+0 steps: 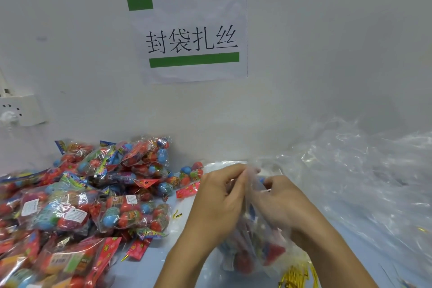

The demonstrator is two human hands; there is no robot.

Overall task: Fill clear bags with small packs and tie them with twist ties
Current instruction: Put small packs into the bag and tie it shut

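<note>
A clear bag (253,250) holding colourful small packs hangs between my two hands in the lower middle of the head view. My left hand (219,196) pinches the gathered top of the bag from the left. My right hand (282,199) grips the bag's neck from the right, fingers curled into the plastic. Gold twist ties (297,275) lie in a bundle on the table just below the bag. A large heap of small packs (77,196) in red, blue and green covers the left of the table.
A pile of empty clear bags (364,171) fills the right side against the wall. A paper sign (191,35) is stuck on the wall ahead. A wall socket (21,110) sits at the left. Loose twist ties (177,214) lie on the blue table.
</note>
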